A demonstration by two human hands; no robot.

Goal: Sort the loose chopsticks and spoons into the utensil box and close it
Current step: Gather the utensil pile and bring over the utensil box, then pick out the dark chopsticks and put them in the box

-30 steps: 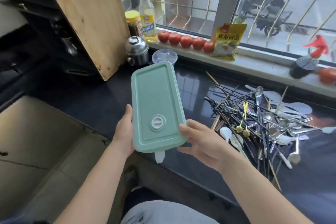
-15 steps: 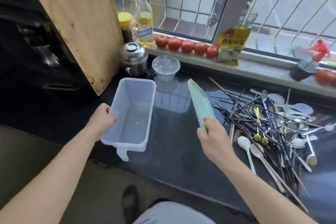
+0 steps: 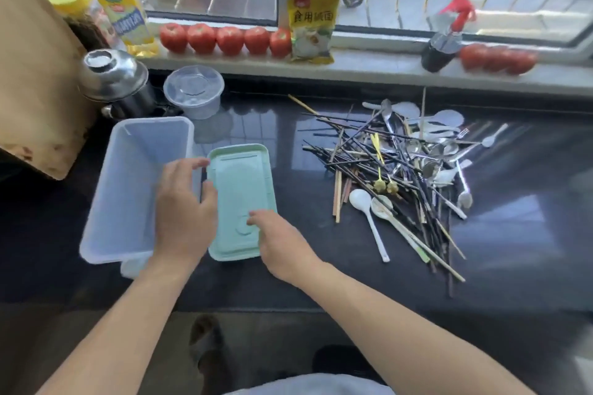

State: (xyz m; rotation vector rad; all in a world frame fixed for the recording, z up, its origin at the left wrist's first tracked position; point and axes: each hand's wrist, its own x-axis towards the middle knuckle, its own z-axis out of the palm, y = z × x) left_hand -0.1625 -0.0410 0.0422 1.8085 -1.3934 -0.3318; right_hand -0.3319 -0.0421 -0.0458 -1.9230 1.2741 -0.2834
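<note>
You had the green lid (image 3: 240,199) lying flat on the dark counter (image 3: 288,266), just beside the clear utensil box (image 3: 134,189), its long edge touching or nearly touching the box wall. Your right hand (image 3: 282,244) rested on the lid's near end, fingers relaxed, not clamped. Your left hand (image 3: 184,212) sat over the box's right rim, fingers loosely spread; whether it gripped the rim, cannot tell.

To do this step well: you needed to leave the lid clear of the box mouth, keep the box steady with the left hand, then free the right hand for the pile.

Containers: the utensil box looked empty. The round clear tub (image 3: 194,90) behind it, lidded, contents unclear. The steel pot (image 3: 115,80) was covered. The chopsticks and spoons (image 3: 401,170) all lay tangled on the counter, well apart from the box, nothing sorted yet.
</note>
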